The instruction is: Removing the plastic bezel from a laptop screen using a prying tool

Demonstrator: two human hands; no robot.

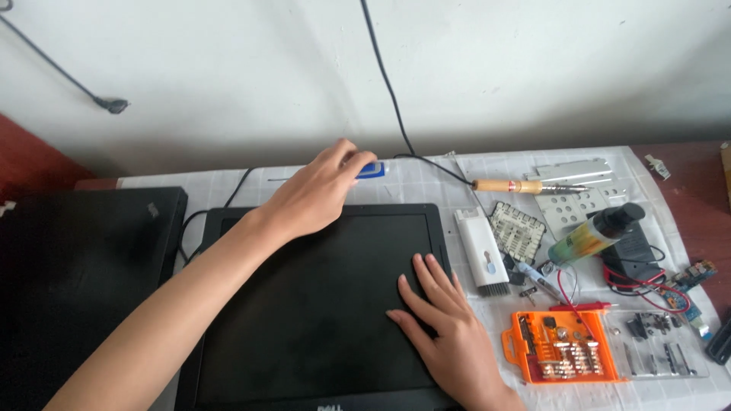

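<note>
Laptops fill the left of the desk: a closed black laptop at the far left, and just beside it the dark laptop lid that both hands work over. The left hand reaches past the lid's far edge, its fingers closed around a small blue-handled tool that lies on the white cloth just beyond the lid. The right hand rests flat on the lid's right part, fingers spread and holding nothing, apparently steadying it. Judging by this, the step in hand is taking up the tool; the next move calls for a firm pinch on its handle and a lift clear of the black cable that runs down the wall nearby. Right of the lid lie a white cleaning brush, a wooden-handled soldering iron, a green bottle on its side, and near the front an open orange bit set beside a clear tray of parts.
</note>
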